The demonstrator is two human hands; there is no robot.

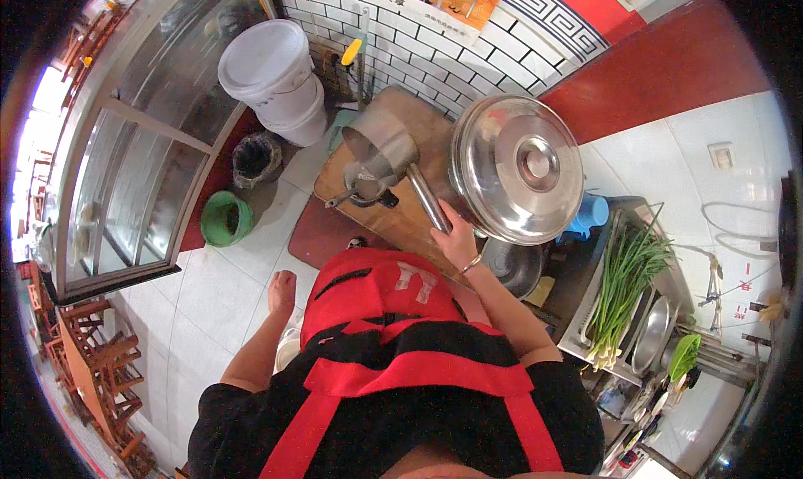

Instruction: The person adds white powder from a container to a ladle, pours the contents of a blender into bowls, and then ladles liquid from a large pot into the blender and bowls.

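My right hand [457, 239] grips the long metal handle of a saucepan [390, 142], which is tilted over a smaller metal vessel [366, 187] with a handle. Both are over a brown wooden table [401, 219]. To the right of the pan is a large steel pot lid [524, 168], close to my right hand. My left hand [282, 291] hangs at my side over the tiled floor with its fingers curled, and nothing shows in it. The inside of the pan is partly hidden.
White buckets [276, 84] are stacked by the brick-patterned wall. A lined bin [257, 159] and a green basket [227, 219] stand on the floor beside a glass cabinet [138, 140]. At right, green onions [627, 284] lie near a steel bowl [651, 335]; a grey basin [511, 267] is nearer.
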